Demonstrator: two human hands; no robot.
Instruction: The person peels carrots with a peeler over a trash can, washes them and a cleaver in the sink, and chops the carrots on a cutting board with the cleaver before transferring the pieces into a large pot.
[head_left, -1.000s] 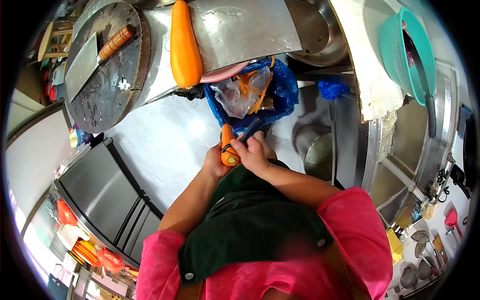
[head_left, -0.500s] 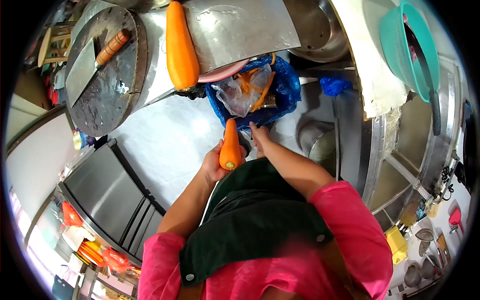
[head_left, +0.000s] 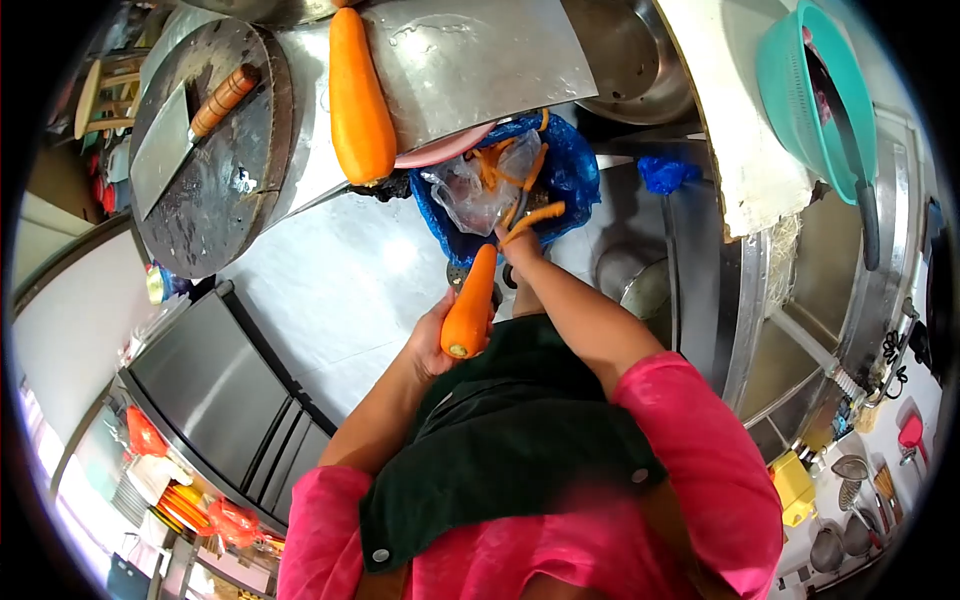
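Note:
My left hand is wrapped round a peeled orange carrot, its thick end toward me. At the near rim of a bin lined with a blue bag, my right hand is closed on a dark-handled peeler, which is partly hidden by an orange peel strip. Inside the bin are a clear plastic bag and more orange peels. A larger carrot lies on the metal counter above.
A round chopping board with a cleaver is at the upper left. A metal basin and a teal basket with a knife stand at the upper right. A metal pot is on the floor.
My right hand has moved away from the carrot to the bin, and a peel strip now shows by it. My left hand still holds the carrot, now slightly lower and tilted.

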